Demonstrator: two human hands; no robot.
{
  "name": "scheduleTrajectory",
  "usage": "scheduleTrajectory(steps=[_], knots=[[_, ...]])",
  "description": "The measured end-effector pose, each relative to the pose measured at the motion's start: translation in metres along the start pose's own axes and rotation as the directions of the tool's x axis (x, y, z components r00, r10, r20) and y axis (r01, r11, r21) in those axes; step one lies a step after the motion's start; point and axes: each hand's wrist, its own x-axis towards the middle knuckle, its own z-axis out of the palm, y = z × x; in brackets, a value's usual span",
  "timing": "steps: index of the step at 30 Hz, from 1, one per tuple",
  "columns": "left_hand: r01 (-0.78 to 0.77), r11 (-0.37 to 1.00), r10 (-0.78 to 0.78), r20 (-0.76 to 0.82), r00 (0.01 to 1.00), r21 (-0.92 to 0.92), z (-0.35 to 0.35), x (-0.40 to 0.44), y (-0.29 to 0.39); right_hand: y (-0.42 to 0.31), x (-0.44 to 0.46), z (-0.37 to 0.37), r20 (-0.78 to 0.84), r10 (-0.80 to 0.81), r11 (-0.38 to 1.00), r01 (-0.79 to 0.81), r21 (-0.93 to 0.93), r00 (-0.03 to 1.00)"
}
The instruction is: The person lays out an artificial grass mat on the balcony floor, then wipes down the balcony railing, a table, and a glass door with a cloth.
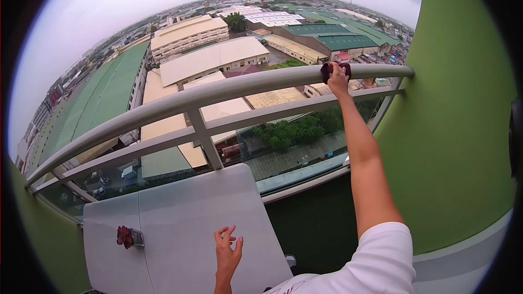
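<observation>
At the right end of the balcony's grey top rail (245, 88), my right hand (339, 79) is closed on a dark maroon cloth (327, 71), which lies against the rail. My right arm is stretched far forward. Low in the middle, my left hand (227, 247) is raised over the white table (190, 212), fingers bent and apart, with nothing in it. To its left on the table stands a small clear pot (137, 238) with a dark red plant (125, 237).
A green wall (457, 130) rises close on the right. Below the top rail are a lower rail (239, 123), posts and glass panels. Rooftops and trees lie far below beyond them. Dark green flooring (313, 223) shows right of the table.
</observation>
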Motion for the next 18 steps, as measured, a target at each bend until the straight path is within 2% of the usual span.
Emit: scheduleTrajectory(steps=[1,2,5,6,7,8,9,11,12,14,15,18], knots=[[0.014,1.0,-0.014,-0.023,1.0,-0.008,0.0,0.002,0.003,-0.023,-0.002,0.017,-0.045,-0.029,0.999,0.027,-0.038,0.999],[0.004,1.0,-0.004,-0.025,1.0,-0.014,0.0,0.004,0.005,-0.064,-0.007,0.01,0.018,-0.087,0.996,0.087,-0.006,0.996],[-0.002,1.0,0.002,-0.048,0.999,0.012,0.012,0.016,0.018,-0.177,-0.033,0.025,0.065,-0.35,0.89,0.31,0.333,0.935],[-0.015,1.0,0.016,-0.032,0.999,0.009,0.021,0.022,0.025,-0.212,-0.045,0.032,0.02,-0.418,0.832,0.374,0.409,0.908],[-0.03,1.0,0.03,-0.012,0.999,0.003,0.032,0.03,0.032,-0.241,-0.057,0.033,-0.038,-0.491,0.81,0.472,0.349,0.87],[-0.046,0.999,0.046,0.0,0.999,0.005,0.044,0.038,0.041,-0.261,-0.061,0.033,-0.027,-0.558,0.707,0.493,0.507,0.829],[-0.082,0.996,0.082,0.023,0.996,0.021,0.058,0.049,0.051,-0.268,-0.063,0.033,-0.086,-0.59,0.66,0.541,0.522,0.803],[-0.126,0.991,0.124,0.056,0.991,0.04,0.087,0.072,0.07,-0.248,-0.051,0.031,-0.092,-0.632,0.603,0.562,0.566,0.77],[-0.137,0.99,0.135,0.052,0.989,0.039,0.097,0.08,0.077,-0.235,-0.045,0.03,-0.182,-0.619,0.588,0.604,0.538,0.764],[-0.142,0.989,0.14,0.06,0.988,0.036,0.123,0.098,0.092,-0.188,-0.03,0.027,-0.216,-0.566,0.631,0.586,0.508,0.796],[-0.126,0.991,0.123,0.061,0.99,0.039,0.135,0.106,0.099,-0.154,-0.019,0.02,-0.177,-0.538,0.673,0.546,0.498,0.824],[-0.069,0.997,0.067,0.089,0.994,0.029,0.177,0.121,0.116,-0.016,0.023,0.003,-0.137,-0.445,0.788,0.459,0.41,0.885]])
